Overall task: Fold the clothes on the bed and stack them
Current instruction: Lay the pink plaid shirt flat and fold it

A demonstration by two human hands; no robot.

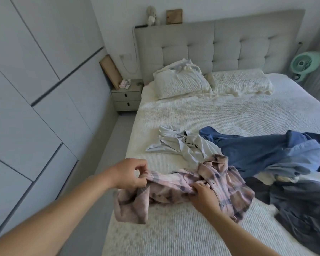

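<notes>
The pink plaid shirt (201, 183) lies bunched on the bed (174, 233), pinched by the left hand (131, 172) and gripped by the right hand (201, 196). Just beyond the right grip, the white T-shirt (183, 145) could be dragged along if overlapping cloth is lifted.

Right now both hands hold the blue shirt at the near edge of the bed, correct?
Not quite. In the head view the left hand and right hand hold the pink plaid shirt, not the blue shirt. It does lie near the bed's edge.
</notes>
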